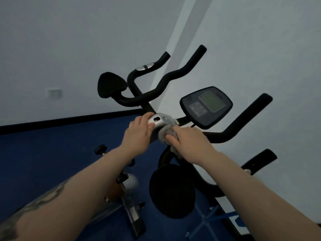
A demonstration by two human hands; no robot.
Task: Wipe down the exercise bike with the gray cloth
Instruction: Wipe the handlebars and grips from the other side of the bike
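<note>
We grip the silver handlebar clamp point(159, 121) of the exercise bike point(175, 79) with our left hand point(139, 130), fingers curled over it, while our right hand point(188, 142) clutches the bunched gray cloth point(166, 133) against the clamp's underside. The console point(206, 106) sits just beside the cloth; a careless stroke may catch its buttons. A bunched cloth likely covers little surface, so the clamp's recesses may stay dirty.

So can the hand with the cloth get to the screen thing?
Probably yes. The right hand holding the gray cloth is just below the console screen, with nothing visible between them.
</note>
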